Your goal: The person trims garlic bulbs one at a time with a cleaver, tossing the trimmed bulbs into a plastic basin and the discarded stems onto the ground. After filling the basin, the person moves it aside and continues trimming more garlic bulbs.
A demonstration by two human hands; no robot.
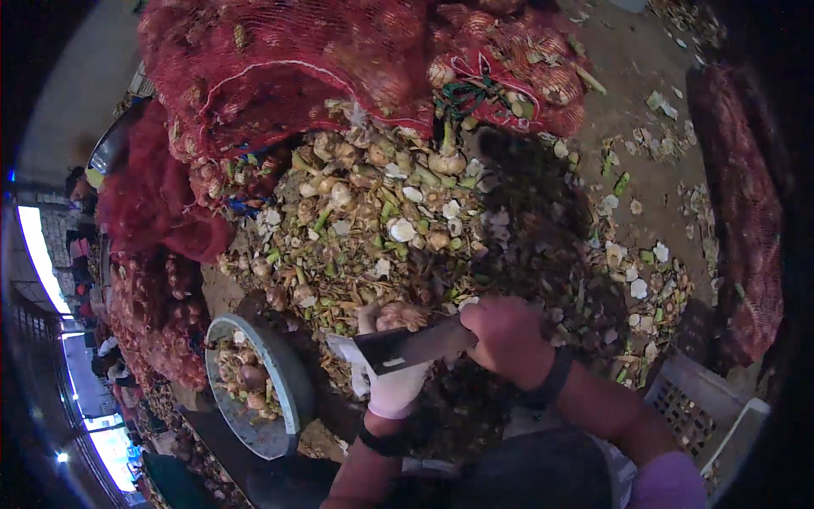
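My right hand (507,338) is wrapped round the handle of a broad-bladed knife (432,341), with a dark band on the wrist. Its blade points left and passes over my left hand (397,388), which wears a pale glove. Just beyond the blade, a garlic bulb (402,316) sits in the left hand's fingers, which the blade partly hides. Beneath both hands spreads a heap of garlic bulbs, cut stalks and peelings (365,246). Left of my left hand, a grey-blue basin (292,382) holds several trimmed bulbs.
Red mesh sacks of garlic (288,93) are piled at the far side and down the left. Another long red sack (742,212) lies at the right. A pale plastic crate (699,399) stands near my right forearm. Scraps litter the floor (632,110). People are at far left.
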